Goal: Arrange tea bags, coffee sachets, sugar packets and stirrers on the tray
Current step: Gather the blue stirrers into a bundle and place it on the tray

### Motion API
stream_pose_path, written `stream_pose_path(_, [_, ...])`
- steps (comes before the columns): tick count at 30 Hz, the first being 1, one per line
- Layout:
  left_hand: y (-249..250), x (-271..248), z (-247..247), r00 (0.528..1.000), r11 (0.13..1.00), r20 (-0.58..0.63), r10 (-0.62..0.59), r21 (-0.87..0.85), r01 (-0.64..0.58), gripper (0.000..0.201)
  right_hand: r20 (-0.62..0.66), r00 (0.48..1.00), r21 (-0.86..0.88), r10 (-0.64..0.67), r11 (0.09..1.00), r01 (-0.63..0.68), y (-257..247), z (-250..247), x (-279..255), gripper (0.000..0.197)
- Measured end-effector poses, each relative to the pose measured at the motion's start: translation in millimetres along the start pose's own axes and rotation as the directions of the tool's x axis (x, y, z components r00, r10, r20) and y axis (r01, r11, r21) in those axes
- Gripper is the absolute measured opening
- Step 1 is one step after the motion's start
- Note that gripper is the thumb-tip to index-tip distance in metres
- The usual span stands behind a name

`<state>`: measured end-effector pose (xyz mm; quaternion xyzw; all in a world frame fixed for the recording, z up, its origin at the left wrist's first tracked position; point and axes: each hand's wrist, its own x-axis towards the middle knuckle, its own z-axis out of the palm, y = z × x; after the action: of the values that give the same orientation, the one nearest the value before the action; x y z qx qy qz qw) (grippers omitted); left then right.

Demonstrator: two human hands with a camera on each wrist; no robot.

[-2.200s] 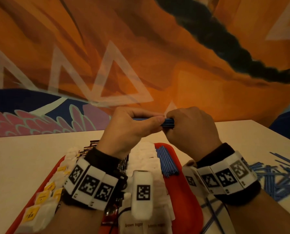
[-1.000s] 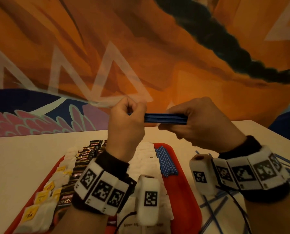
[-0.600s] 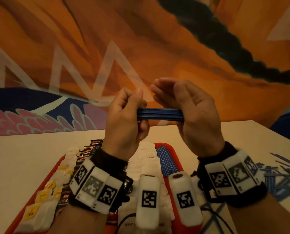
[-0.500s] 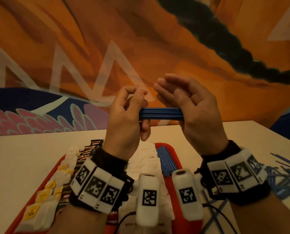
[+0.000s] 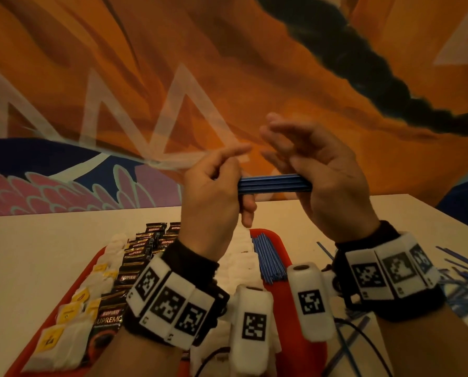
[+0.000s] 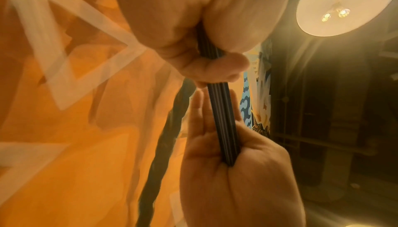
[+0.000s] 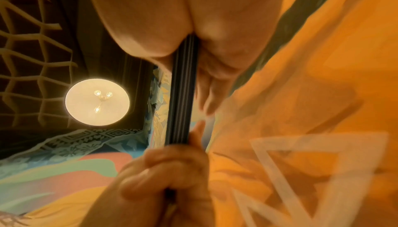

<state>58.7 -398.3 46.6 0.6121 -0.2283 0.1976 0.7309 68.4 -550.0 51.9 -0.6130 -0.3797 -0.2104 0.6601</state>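
Held level above the red tray (image 5: 290, 242), a bundle of blue stirrers (image 5: 275, 183) is pinched by the left hand (image 5: 213, 197); the right hand (image 5: 328, 183), fingers straight, butts its end. Square both ends flush before laying them beside the stirrers on the tray (image 5: 268, 258).

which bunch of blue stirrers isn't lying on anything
The bundle of stirrers held in the air between the left hand and right hand; the others lie on the red tray or the table.

An orange mural wall (image 5: 227, 63) rises behind the pale table (image 5: 50, 254); a round ceiling lamp (image 7: 97, 102) glows.
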Motion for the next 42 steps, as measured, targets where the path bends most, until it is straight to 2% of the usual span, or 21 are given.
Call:
stream_pose_path(2, [3,2,-7,0.998,0.995,-0.02,0.067,0.077,-0.065,0.032,0.154,0.974,-0.304,0.168,0.946,-0.115,-10,-3,0,0.02])
stream_pose_path(4, [6,3,-13,0.989,0.969,0.005,0.148,0.198,-0.146,0.035,0.251,0.878,-0.603,0.407,0.776,-0.187,-16,-5,-2,0.035])
stream_pose_path(5, [6,3,-14,0.985,0.95,0.032,0.17,0.26,-0.172,0.035,0.241,0.828,-0.7,0.507,0.682,-0.214,-16,-3,-4,0.036])
stream_pose_path(6, [6,3,-16,0.983,0.934,0.063,0.17,0.308,-0.182,0.035,0.192,0.807,-0.763,0.558,0.603,-0.235,-14,-1,-4,0.028])
stream_pose_path(8, [6,5,-18,0.985,0.924,0.13,0.114,0.351,-0.153,0.036,0.062,0.854,-0.848,0.516,0.479,-0.228,-6,0,-4,0.008])
stream_pose_path(10, [4,7,-21,0.987,0.933,0.155,0.032,0.349,-0.085,0.033,0.02,0.918,-0.901,0.397,0.405,-0.155,-3,1,-3,0.011])
stream_pose_path(12, [2,8,-21,0.992,0.95,0.126,-0.016,0.311,-0.025,0.026,0.015,0.944,-0.916,0.331,0.384,-0.12,-3,4,-2,0.02])
stream_pose_path(16, [-5,8,-18,0.999,0.973,-0.046,0.006,0.229,0.004,0.036,0.018,0.964,-0.937,0.267,0.341,-0.077,-2,15,-5,0.034])
stream_pose_path(20, [-6,10,-19,0.999,0.981,-0.042,0.018,0.192,-0.009,0.042,0.0,0.96,-0.963,0.278,0.26,-0.075,1,15,-5,0.039])
stream_pose_path(23, [-2,11,-22,0.987,0.987,-0.043,-0.158,0.008,0.158,0.066,-0.066,0.966,-0.956,0.251,0.26,-0.132,2,12,-6,0.034])
stream_pose_path(25, [-1,12,-24,0.969,0.968,0.002,-0.247,-0.041,0.247,0.074,-0.109,0.965,-0.95,0.239,0.259,-0.172,1,8,-5,0.035])
stream_pose_path(27, [-2,13,-26,0.975,0.974,-0.017,-0.222,0.044,0.223,0.067,-0.088,0.958,-0.958,0.274,0.241,-0.157,-1,7,-4,0.04])
stream_pose_path(31, [-8,14,-24,0.995,0.937,-0.05,-0.083,0.335,0.095,0.054,-0.012,0.945,-0.981,0.326,0.18,-0.074,1,13,-4,0.038])
stream_pose_path(34, [-11,15,-21,0.99,0.946,-0.085,-0.109,0.299,0.13,0.049,-0.025,0.945,-0.982,0.326,0.167,-0.084,5,17,-5,0.035])
stream_pose_path(37, [-14,17,-22,0.992,0.938,-0.054,-0.117,0.323,0.128,0.048,-0.053,0.949,-0.978,0.311,0.178,-0.113,8,15,-5,0.041])
stream_pose_path(40, [-19,18,-26,0.997,0.919,-0.017,-0.081,0.386,0.081,0.046,-0.055,0.952,-0.977,0.3,0.182,-0.114,6,14,-5,0.047])
stream_pose_path(42, [-20,19,-27,0.998,0.911,-0.042,-0.05,0.406,0.063,0.041,-0.042,0.954,-0.977,0.297,0.187,-0.101,5,15,-5,0.049])
